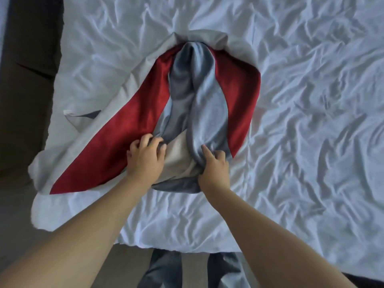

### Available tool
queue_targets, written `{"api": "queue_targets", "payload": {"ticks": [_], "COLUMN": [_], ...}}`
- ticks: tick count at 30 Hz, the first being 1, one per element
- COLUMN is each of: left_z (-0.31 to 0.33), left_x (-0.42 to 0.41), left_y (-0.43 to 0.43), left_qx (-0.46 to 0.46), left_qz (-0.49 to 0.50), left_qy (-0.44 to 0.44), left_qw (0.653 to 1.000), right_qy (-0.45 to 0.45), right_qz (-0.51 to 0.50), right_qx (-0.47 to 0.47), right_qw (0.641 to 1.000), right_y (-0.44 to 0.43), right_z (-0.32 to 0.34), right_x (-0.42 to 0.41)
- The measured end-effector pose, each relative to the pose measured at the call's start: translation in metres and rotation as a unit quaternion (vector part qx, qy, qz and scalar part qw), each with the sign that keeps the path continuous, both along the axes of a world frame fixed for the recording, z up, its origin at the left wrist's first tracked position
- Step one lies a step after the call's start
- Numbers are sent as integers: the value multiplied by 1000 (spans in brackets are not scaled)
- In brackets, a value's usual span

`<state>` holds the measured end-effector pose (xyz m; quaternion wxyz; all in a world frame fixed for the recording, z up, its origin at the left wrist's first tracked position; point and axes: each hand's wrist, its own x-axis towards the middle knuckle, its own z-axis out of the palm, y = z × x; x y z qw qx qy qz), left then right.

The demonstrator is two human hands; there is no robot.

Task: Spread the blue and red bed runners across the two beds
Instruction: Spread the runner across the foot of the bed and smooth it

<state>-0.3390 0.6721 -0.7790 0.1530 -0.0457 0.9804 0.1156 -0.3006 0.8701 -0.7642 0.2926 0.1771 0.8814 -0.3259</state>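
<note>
Two hands on the bunched blue runner (200,104).
The left hand (145,157) and right hand (215,169) each clutch its near end with curled fingers; it lies atop the red runner (133,142) on the white bed (301,100).

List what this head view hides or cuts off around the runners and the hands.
1. Red runner: its middle is covered by the bunched blue runner lying on it.
2. Blue runner: it is folded over itself, so its ends and full length cannot be told.
3. Left hand and right hand: some fingertips are buried in the blue cloth.
4. Bed: its far and right sides are cut off by the frame edge. No second bed can be made out.
</note>
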Motion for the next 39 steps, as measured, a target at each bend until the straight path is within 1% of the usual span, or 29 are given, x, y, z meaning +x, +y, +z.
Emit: {"api": "queue_targets", "payload": {"ticks": [2, 3, 4, 6, 9, 10, 12, 13, 14, 15, 16, 17, 18, 19, 20, 21, 22, 23, 25, 26, 29, 31, 34, 35, 36, 37, 38, 39], "left_z": [6, 10, 15, 25, 35, 37, 40, 40, 40, 38, 34, 31, 29, 27, 24, 20, 17, 14, 0, -7, -24, -31, -30, -29, -27, -25, -24, -24], "left_x": [-9, -12, -15, -20, -25, -27, -28, -26, -22, -16, -8, 0, 8, 16, 24, 31, 36, 38, 41, 42, 44, 47, 47, 46, 44, 42, 41, 39], "left_y": [-1, 1, 4, 7, -2, -9, -20, -21, -20, -15, -8, 1, 11, 21, 29, 36, 43, 47, 46, 43, 33, 25, 3, -5, -13, -18, -21, -21], "left_qx": [-14, -23, -34, -62, -118, -129, -138, -154, -179, -200, -203, -186, -160, -140, -122, -106, -89, -75, -66, -74, -101, -114, -108, -97, -86, -78, -73, -70], "left_qz": [-3, 3, 8, 7, 3, 7, 21, 16, 0, -19, -36, -54, -76, -105, -135, -162, -175, -171, -123, -102, -90, -84, -57, -50, -47, -49, -54, -57], "left_qy": [-42, -70, -90, -105, -131, -144, -167, -183, -190, -185, -162, -130, -99, -66, -43, -33, -36, -58, -114, -117, -63, -20, 28, 35, 37, 37, 36, 37], "left_qw": [999, 997, 995, 993, 984, 981, 976, 971, 965, 962, 965, 972, 979, 982, 982, 980, 980, 981, 984, 985, 989, 990, 992, 993, 994, 995, 995, 995], "right_qy": [27, 37, 52, 87, 113, 89, -7, -17, -66, -99, -95, -76, -47, -25, -17, -13, -15, -10, 1, 12, 44, 23, -70, -139, -217, -292, -346, -383], "right_qz": [88, 155, 220, 325, 406, 417, 420, 418, 417, 408, 394, 368, 336, 312, 299, 285, 276, 276, 291, 299, 318, 376, 447, 448, 444, 436, 420, 400], "right_qx": [54, 98, 147, 239, 347, 388, 484, 545, 595, 618, 612, 574, 497, 403, 313, 242, 197, 181, 197, 207, 215, 226, 274, 311, 361, 409, 445, 460], "right_qw": [994, 982, 963, 911, 838, 817, 768, 727, 684, 665, 679, 727, 798, 860, 901, 928, 941, 944, 936, 932, 922, 898, 848, 826, 791, 746, 711, 694], "right_y": [23, 35, 47, 68, 114, 130, 156, 167, 170, 164, 154, 141, 126, 109, 91, 75, 61, 51, 37, 33, 34, 45, 84, 107, 131, 156, 176, 190], "right_z": [3, 7, 14, 31, 50, 62, 87, 89, 93, 95, 93, 85, 72, 60, 52, 43, 36, 26, 8, 1, -13, -16, -13, -13, -12, -10, -9, -9], "right_x": [-6, -8, -11, -18, -24, -28, -40, -47, -55, -59, -59, -56, -50, -43, -34, -25, -16, -7, 8, 11, 15, 21, 47, 57, 64, 71, 75, 73]}}
